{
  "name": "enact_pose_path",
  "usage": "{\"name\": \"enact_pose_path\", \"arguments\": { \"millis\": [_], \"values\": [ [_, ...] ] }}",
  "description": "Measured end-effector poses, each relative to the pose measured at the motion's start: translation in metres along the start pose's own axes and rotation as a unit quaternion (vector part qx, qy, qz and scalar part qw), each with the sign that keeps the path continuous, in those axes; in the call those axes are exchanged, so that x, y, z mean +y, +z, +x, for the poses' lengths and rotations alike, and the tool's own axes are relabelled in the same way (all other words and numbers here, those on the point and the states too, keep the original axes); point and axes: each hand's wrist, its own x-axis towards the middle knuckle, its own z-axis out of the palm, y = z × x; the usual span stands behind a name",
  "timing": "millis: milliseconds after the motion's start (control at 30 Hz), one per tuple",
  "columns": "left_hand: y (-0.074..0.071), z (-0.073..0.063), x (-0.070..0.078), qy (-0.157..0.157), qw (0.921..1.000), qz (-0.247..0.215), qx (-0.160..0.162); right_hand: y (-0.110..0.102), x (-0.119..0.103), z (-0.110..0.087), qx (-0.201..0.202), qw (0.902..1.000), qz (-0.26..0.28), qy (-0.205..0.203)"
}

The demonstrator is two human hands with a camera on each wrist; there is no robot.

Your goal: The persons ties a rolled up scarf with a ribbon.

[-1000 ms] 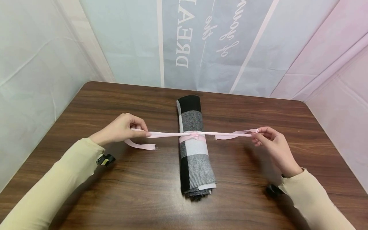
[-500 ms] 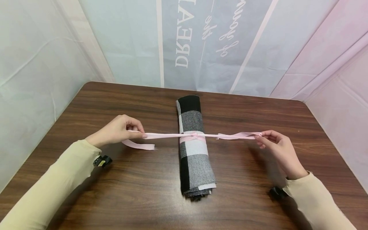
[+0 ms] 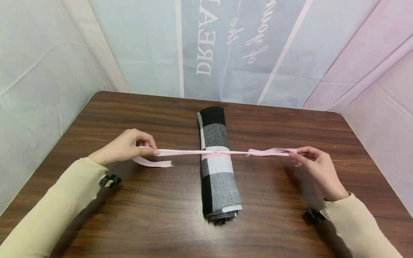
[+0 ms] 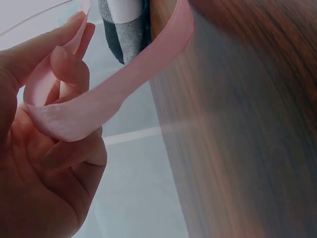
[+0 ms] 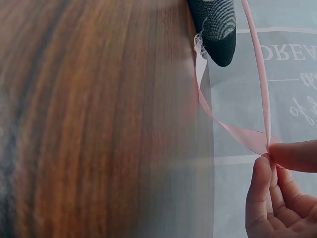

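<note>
A rolled checked cloth (image 3: 222,190) in black, grey and white lies lengthwise on the table. Around its middle runs a pink ribbon (image 3: 180,152), crossed or knotted on top, its two sides stretched out taut. To the left, my left hand (image 3: 130,145) pinches one side between thumb and fingers; a loose tail curls back beneath it, and in the left wrist view the ribbon (image 4: 79,116) loops over the fingers. My right hand (image 3: 317,170) pinches the other side at the right. In the right wrist view its frayed tail (image 5: 200,64) hangs back toward the roll.
The dark wood-grain table (image 3: 145,215) has rounded far corners. Behind it hangs a pale backdrop (image 3: 155,46) with mirrored white lettering, and light sheets enclose both sides. A small black device (image 3: 109,181) sits at the left wrist, another (image 3: 313,216) at the right.
Both hands have drawn apart, the left one leftward and the right one rightward and slightly nearer, pulling the ribbon outward. The crossing looks flatter and tighter; the cloth roll stays in place.
</note>
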Motion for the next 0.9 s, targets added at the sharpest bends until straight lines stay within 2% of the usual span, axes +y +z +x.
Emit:
{"name": "enact_pose_path", "arguments": {
  "millis": [300, 467, 733, 900],
  "values": [
    [-0.003, -0.004, -0.001, -0.010, 0.9999, 0.004, 0.003, -0.003, 0.000, 0.002, 0.000, 0.9990, 0.044, 0.006],
    [-0.003, -0.004, 0.000, -0.011, 0.9999, 0.004, 0.003, -0.007, 0.002, 0.004, -0.003, 0.9988, 0.048, 0.011],
    [-0.003, -0.004, 0.001, -0.007, 0.9998, 0.014, 0.010, -0.014, 0.007, 0.006, -0.011, 0.9931, 0.109, 0.040],
    [-0.003, -0.005, 0.002, -0.009, 0.9998, 0.015, 0.010, -0.015, 0.009, 0.005, -0.008, 0.9950, 0.095, 0.031]
  ]
}}
